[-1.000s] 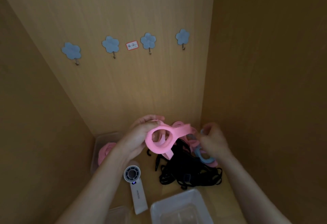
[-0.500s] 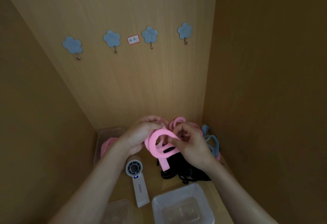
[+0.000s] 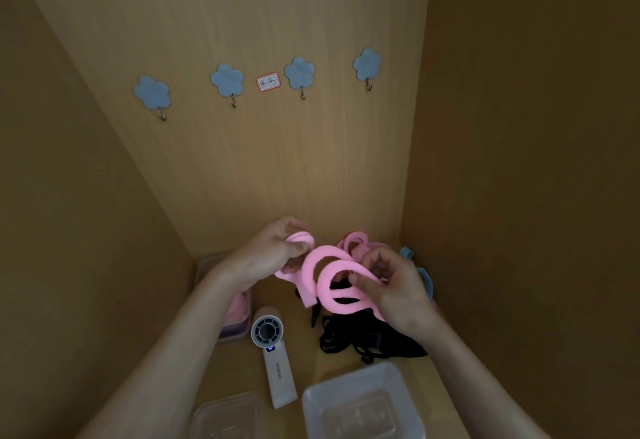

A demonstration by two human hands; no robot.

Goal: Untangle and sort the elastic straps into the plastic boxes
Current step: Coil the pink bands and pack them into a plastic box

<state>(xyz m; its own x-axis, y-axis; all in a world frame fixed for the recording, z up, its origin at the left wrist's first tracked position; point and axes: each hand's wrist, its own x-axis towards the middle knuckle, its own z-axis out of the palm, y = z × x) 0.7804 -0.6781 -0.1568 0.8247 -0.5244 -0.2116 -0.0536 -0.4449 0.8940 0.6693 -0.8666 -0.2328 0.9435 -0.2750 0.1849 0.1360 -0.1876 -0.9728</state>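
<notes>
A wide pink elastic strap (image 3: 327, 274) curls in loops between both hands above the shelf floor. My left hand (image 3: 273, 253) grips its left end, and my right hand (image 3: 391, 286) pinches a loop on its right side. Below them lies a tangle of black straps (image 3: 367, 338). More pink straps (image 3: 356, 244) and a blue strap (image 3: 424, 279) lie behind my right hand, partly hidden. A plastic box (image 3: 221, 262) at the left holds pink straps. Two clear plastic boxes sit at the front, one at the right (image 3: 360, 400) and one at the left (image 3: 228, 414).
A white handheld fan (image 3: 273, 352) lies on the floor between the boxes. Wooden walls close in on the left, back and right. Several blue flower-shaped hooks (image 3: 299, 73) and a small label (image 3: 268, 82) are on the back wall.
My right hand let go of the blue strap, moved left and took hold of the pink strap. The strap's loops have since been drawn wider apart between the hands.
</notes>
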